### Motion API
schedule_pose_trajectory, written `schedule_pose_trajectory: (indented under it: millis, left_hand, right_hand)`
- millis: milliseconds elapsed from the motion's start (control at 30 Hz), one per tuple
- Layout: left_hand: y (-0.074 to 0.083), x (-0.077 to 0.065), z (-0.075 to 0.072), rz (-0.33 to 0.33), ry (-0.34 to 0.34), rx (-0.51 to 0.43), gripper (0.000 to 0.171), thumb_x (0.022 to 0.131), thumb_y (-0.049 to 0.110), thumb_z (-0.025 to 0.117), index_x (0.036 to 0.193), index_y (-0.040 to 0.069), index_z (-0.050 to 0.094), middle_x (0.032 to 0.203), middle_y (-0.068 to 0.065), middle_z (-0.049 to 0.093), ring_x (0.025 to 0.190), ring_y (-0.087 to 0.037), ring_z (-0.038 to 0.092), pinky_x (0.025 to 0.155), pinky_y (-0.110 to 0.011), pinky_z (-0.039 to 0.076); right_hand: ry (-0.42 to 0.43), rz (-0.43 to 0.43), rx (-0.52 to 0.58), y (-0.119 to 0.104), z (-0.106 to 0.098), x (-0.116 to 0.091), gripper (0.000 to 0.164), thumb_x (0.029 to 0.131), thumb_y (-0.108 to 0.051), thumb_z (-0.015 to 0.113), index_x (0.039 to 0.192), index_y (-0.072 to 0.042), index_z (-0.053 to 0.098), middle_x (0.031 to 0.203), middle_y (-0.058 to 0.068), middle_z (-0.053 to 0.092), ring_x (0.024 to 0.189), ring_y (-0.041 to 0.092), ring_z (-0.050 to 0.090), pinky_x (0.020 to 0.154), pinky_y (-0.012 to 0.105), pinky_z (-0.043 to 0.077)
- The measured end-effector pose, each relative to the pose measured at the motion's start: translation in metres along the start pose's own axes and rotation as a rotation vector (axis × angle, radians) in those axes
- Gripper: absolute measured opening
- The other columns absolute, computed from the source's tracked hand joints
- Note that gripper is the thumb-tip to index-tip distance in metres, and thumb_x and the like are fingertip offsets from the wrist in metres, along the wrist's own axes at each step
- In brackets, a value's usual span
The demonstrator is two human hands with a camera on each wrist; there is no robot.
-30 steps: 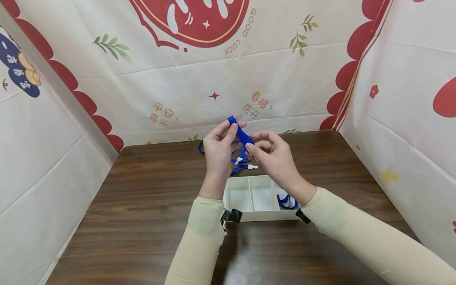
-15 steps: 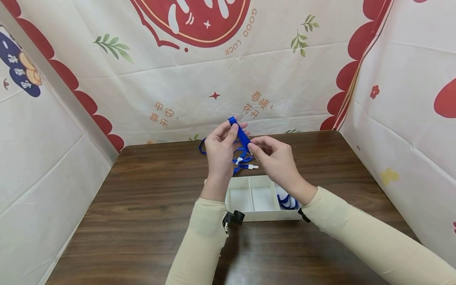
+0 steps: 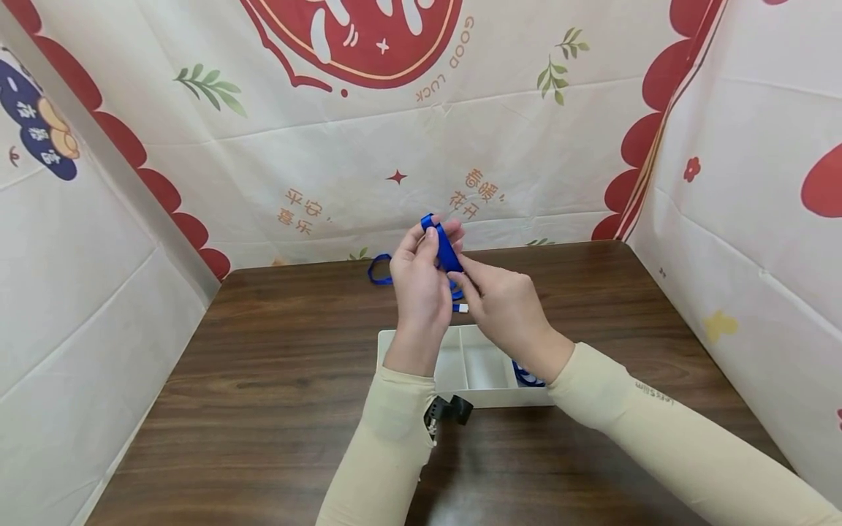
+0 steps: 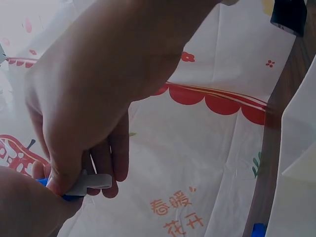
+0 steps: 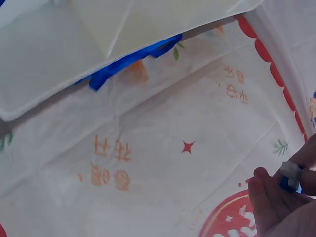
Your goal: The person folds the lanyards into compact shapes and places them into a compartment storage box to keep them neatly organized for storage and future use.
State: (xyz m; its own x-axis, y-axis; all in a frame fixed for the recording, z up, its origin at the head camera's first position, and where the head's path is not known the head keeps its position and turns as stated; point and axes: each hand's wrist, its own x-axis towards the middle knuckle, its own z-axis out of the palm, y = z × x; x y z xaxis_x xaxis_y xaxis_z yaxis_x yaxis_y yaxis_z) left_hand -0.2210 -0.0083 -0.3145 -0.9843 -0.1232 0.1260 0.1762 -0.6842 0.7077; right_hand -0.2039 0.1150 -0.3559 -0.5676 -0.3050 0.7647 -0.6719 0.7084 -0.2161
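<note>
A folded blue lanyard [image 3: 449,256] is held up above the table's far half, over and beyond the tray. My left hand [image 3: 421,292] pinches its upper loop between thumb and fingers. At the lower end of the folded strap, my right hand [image 3: 509,299] grips the lanyard with thumb and curled fingers. The left wrist view shows a white plastic clip [image 4: 98,181] sticking out beside the pinching fingers. That clip [image 5: 290,173] also appears among the fingers in the right wrist view. In the head view the hands hide it.
A white divided tray [image 3: 493,399] stands on the brown table [image 3: 283,409] beneath the hands. Its right compartment holds blue lanyards [image 3: 528,375], partly covered by my right forearm. Behind the tray lie loose blue lanyards [image 3: 378,270] with a white clip [image 3: 463,308]. Printed cloth [image 3: 342,146] walls the table.
My left hand has shifted slightly right and turned its palm more into view. My right hand has turned over and closed in on the strap's lower end, nearer the left hand.
</note>
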Motion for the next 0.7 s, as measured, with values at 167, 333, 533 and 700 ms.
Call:
schedule_pose_trajectory:
  millis: [167,333,533,700]
  left_hand:
    - [0.001,0.001,0.001,0.0,0.029,-0.038,0.027,0.113,0.01,0.046,0.128,-0.001,0.066,0.1,-0.006,0.078,0.106,-0.024,0.076,0.093,-0.027,0.06]
    - [0.001,0.002,0.0,0.005,0.029,-0.028,0.026,0.113,0.009,0.047,0.127,-0.002,0.066,0.1,-0.005,0.079,0.107,-0.024,0.076,0.095,-0.027,0.059]
    - [-0.001,0.002,-0.005,0.019,0.017,-0.002,0.025,0.113,0.009,0.047,0.126,0.0,0.068,0.1,-0.004,0.079,0.11,-0.026,0.075,0.102,-0.036,0.058]
    - [0.002,0.004,-0.007,0.011,-0.057,0.008,0.025,0.113,0.009,0.048,0.126,0.001,0.067,0.105,-0.006,0.079,0.107,-0.024,0.075,0.105,-0.045,0.059]
  right_hand:
    - [-0.085,-0.109,-0.117,-0.002,0.003,-0.006,0.051,0.102,-0.005,0.069,0.146,0.014,0.054,0.128,0.026,0.074,0.11,0.034,0.078,0.089,0.042,0.065]
    - [-0.134,-0.04,-0.045,-0.006,0.003,-0.005,0.05,0.103,-0.002,0.065,0.149,0.013,0.052,0.138,0.027,0.069,0.121,0.036,0.074,0.099,0.045,0.061]
    - [-0.065,0.124,0.164,-0.008,-0.001,0.001,0.033,0.102,-0.009,0.072,0.133,0.002,0.072,0.121,0.017,0.079,0.104,0.029,0.077,0.085,0.044,0.065]
    - [-0.025,0.146,0.257,-0.008,-0.005,0.004,0.028,0.098,-0.007,0.076,0.125,-0.003,0.068,0.107,0.012,0.08,0.092,0.022,0.078,0.072,0.035,0.063]
